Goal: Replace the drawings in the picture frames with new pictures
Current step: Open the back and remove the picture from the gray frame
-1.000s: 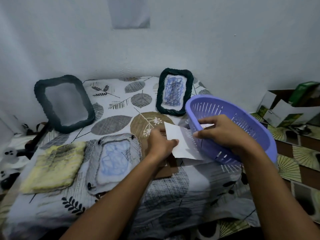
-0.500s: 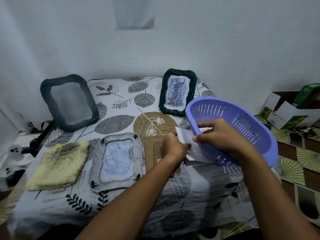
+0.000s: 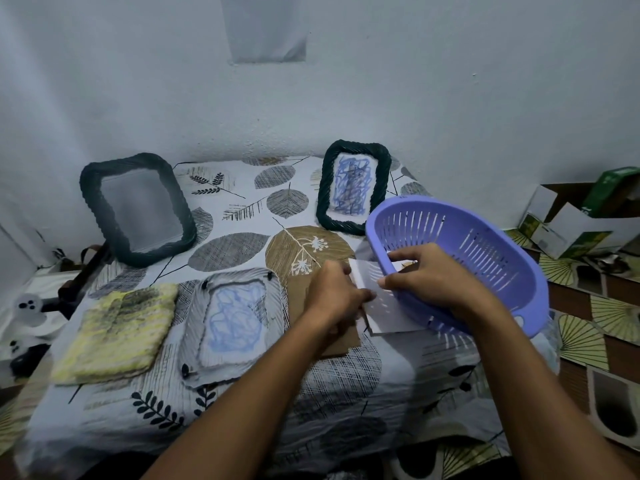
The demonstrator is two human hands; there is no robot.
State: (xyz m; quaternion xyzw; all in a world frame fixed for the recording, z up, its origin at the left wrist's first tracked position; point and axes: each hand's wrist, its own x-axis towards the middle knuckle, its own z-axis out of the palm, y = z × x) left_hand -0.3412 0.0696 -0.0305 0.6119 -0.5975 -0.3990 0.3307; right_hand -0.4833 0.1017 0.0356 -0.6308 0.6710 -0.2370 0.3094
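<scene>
A white sheet of paper point(image 3: 388, 306) sits at the near rim of a purple slotted basket point(image 3: 485, 244), held btwn both hands over a leaf-print tablecloth point(image 3: 242, 410). The left hand point(image 3: 334, 299) has its fingers curled round the sheet's left edge; the right hand point(image 3: 429, 275) pinches the upper right part w/ fingertips, wrist resting across the basket rim. Vs. half a second ago the hands sit closer together and the sheet shows more of its lower half, hanging in front of the basket wall. Under the left hand lies a brown cardboard backing point(image 3: 301, 296), flat on the cloth. Just left of it, a pale grey frame point(image 3: 235, 320) lies flat w/ a blue scribble drawing inside. Next to that, a yellow knitted frame point(image 3: 117, 334), also flat. At the back, a dark green frame point(image 3: 353, 185) holding a blue scribble drawing stands leaning near the wall, just behind the basket; a second dark green frame point(image 3: 138, 209) w/ a blank centre leans at back left. Frames unmoved since the earlier shots. Opened cartons point(image 3: 571, 223) sit on the floor at right; a paper sheet point(image 3: 266, 26) is on the wall above.
</scene>
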